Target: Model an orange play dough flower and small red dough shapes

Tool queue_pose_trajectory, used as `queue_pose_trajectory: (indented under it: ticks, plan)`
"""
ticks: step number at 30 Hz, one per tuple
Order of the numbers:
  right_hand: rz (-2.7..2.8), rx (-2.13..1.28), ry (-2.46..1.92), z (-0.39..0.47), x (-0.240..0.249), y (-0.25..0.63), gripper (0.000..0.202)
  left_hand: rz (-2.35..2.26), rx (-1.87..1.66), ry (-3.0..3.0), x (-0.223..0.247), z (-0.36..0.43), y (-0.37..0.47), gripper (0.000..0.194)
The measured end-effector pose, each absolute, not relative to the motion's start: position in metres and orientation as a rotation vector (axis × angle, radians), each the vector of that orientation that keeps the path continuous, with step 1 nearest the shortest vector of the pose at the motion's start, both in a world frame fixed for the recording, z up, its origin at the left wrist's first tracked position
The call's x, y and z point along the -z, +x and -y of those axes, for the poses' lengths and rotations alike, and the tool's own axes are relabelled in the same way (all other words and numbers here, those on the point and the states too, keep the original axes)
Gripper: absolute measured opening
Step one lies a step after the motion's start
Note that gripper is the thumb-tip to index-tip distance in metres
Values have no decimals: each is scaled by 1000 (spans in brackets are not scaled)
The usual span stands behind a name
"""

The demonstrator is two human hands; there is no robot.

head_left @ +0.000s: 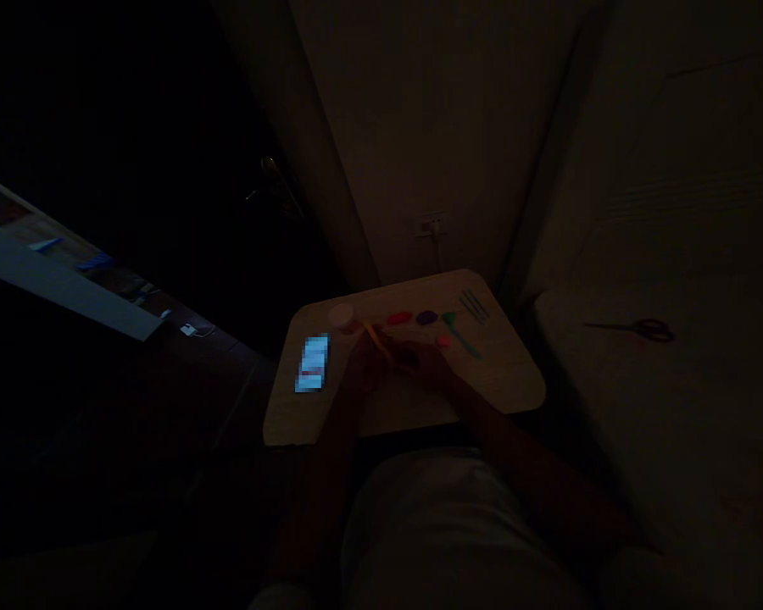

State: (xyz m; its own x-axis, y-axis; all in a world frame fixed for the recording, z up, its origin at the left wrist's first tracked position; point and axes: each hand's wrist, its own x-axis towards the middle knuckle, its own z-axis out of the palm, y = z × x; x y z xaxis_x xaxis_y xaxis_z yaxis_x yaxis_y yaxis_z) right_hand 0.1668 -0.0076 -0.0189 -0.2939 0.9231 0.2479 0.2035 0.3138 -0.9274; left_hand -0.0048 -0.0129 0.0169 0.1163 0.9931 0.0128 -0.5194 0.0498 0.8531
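In very dim light, both hands are close together over a small wooden table (413, 402). A yellow-orange strip (375, 336) sticks up between them, its lower end hidden among the fingers. My left hand (365, 363) is closed around the strip from the left. My right hand (423, 363) has its fingers curled in at the strip's lower end. Just beyond the hands lie a red lump (399, 318) and a dark purple lump (426, 317). Beside my right hand sit a small pink-orange piece (443, 341) and a green tool (464, 337) with a wide head.
A lit phone (311, 364) lies at the table's left, near a pale round tub (342, 317). Several thin sticks (474, 307) rest at the far right corner. Scissors (652, 329) lie on a pale surface to the right. A wall socket (431, 225) holds a plug behind the table.
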Motion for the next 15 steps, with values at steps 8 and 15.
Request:
queue_pose_trajectory:
  ticks: [8, 15]
  plan:
    - [1795, -795, -1003, 8, 18, 173, 22, -805, -1344, 934, -19, 21, -3, 27]
    - [1890, -576, -1021, 8, 20, 179, 17, -876, -1462, 793, -12, 23, -13, 13]
